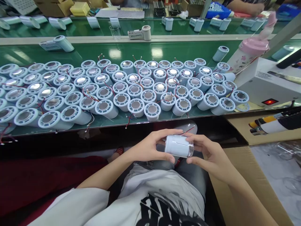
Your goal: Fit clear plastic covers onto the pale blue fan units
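I hold one white cylinder part (178,145) on its side over my lap, below the bench edge. My left hand (150,147) wraps its fingers round the left end. My right hand (207,153) grips the right end, where a clear rim shows. A thin red wire (189,129) sticks up from the part between my hands. On the green bench in front stand several more white cylinders (135,106) with metal discs on top, packed in rows, many trailing red wires.
A white box with a red lit switch (269,101) sits at the right, with a pink-lidded bottle (252,50) behind it. A cardboard box (244,166) stands by my right arm. Another person's arm (244,6) rests at the far bench. A glass (115,32) stands on the divider.
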Action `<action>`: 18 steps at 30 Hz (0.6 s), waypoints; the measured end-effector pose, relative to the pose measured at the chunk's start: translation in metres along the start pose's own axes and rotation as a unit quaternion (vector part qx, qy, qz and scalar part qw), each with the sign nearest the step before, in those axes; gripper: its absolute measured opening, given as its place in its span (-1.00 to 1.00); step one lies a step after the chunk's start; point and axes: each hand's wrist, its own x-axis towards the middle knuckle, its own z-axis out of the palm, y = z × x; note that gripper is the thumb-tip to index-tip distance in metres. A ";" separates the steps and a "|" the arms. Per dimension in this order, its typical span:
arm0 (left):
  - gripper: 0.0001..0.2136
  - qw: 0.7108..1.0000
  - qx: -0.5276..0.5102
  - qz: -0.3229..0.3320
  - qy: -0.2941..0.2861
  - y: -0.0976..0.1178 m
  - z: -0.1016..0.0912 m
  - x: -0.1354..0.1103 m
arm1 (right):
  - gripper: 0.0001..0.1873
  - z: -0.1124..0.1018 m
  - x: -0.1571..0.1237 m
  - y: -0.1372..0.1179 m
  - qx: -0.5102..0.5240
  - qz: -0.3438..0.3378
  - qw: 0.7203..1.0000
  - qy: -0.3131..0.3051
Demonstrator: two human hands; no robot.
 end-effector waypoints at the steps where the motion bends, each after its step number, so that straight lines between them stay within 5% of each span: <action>1: -0.27 1.000 0.005 0.005 -0.002 0.000 0.000 -0.001 | -0.59 0.000 0.000 -0.001 0.012 0.009 1.000 -0.004; 18: -0.30 0.994 0.100 0.049 -0.006 0.006 -0.001 -0.006 | -0.59 0.003 0.003 -0.006 0.206 0.156 0.966 -0.015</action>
